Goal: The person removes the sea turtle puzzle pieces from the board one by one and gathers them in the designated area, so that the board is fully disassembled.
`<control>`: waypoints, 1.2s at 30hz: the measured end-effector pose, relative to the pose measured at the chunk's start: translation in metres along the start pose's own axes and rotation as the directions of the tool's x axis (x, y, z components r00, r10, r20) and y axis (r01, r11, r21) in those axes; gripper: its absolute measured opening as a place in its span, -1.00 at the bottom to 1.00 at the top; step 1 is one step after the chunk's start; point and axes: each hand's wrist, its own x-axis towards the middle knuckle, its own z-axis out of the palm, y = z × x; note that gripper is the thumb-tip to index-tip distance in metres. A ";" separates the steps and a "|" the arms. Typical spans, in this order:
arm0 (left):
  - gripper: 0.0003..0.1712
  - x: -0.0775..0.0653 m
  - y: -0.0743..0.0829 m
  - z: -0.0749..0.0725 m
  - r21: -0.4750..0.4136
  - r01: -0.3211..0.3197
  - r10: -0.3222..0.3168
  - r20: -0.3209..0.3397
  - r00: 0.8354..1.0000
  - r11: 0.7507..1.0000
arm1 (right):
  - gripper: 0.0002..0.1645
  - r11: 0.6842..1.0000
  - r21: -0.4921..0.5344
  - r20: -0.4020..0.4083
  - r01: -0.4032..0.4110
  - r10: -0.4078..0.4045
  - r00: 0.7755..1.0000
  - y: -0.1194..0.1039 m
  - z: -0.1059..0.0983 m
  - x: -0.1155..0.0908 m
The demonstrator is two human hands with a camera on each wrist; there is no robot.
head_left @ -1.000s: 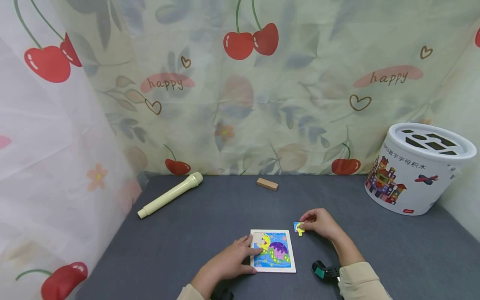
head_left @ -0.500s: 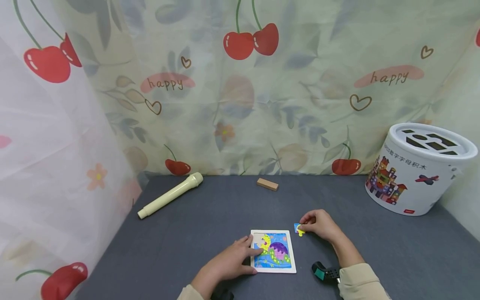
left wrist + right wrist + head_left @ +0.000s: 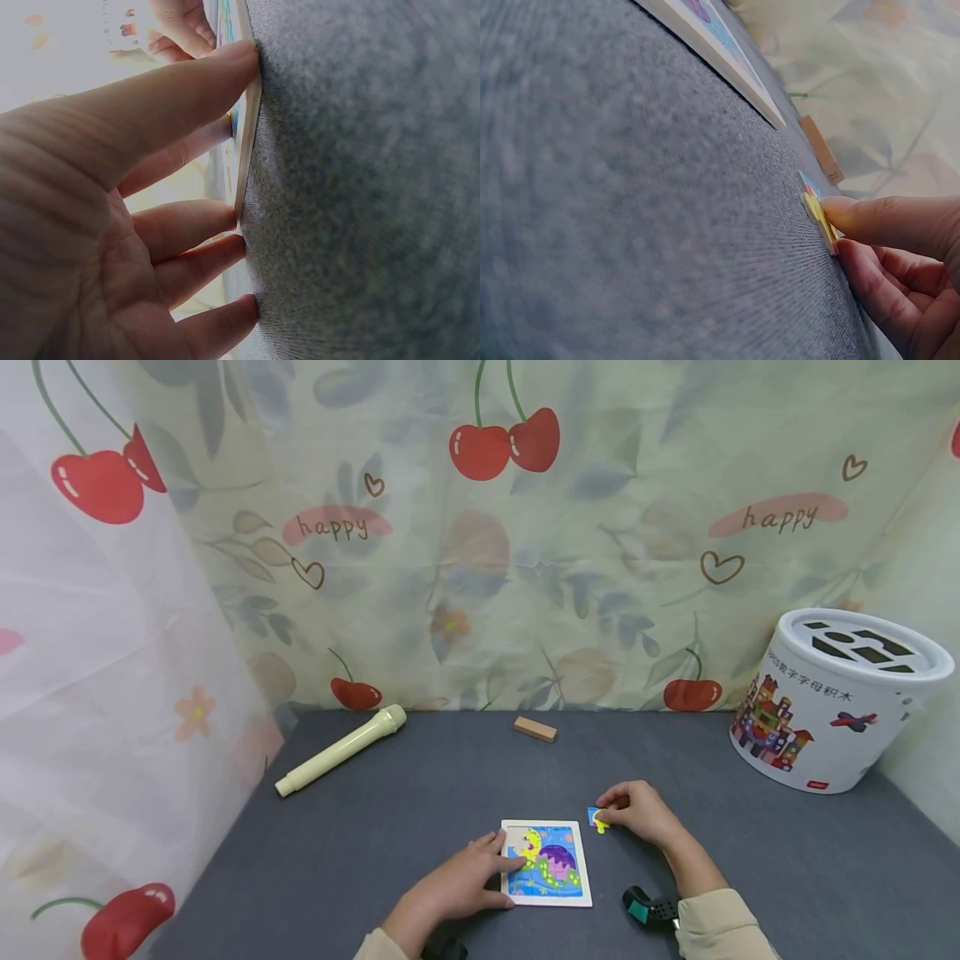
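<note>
A white-framed jigsaw puzzle [image 3: 557, 862] lies flat on the table, with a blue, purple, yellow and green picture and a bare pale patch at its upper left. My left hand [image 3: 463, 878] rests at its left side, the index finger reaching over the picture and the thumb near the lower left corner. In the left wrist view, the thumb touches the puzzle's edge [image 3: 248, 142]. Just off the upper right corner, my right hand [image 3: 643, 812] pinches a yellow and blue puzzle piece [image 3: 821, 217] between thumb and fingers, at the table surface.
A cream microphone-shaped stick [image 3: 341, 750] lies at the back left of the dark table [image 3: 442, 777]. Behind the puzzle is a small wooden block [image 3: 535, 728]. A white bucket [image 3: 832, 702] with a slotted lid stands at the back right, before a patterned curtain [image 3: 600, 543].
Both hands hold nearly still. The right hand has shifted very slightly, with the puzzle piece still pinched; the puzzle and left hand stay in place.
</note>
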 end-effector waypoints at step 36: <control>-0.38 0.009 0.022 -0.001 0.113 0.024 -0.021 -0.029 0.999 0.993 | -0.80 0.987 -0.046 0.128 0.157 -0.150 0.980 -0.044 0.021 0.005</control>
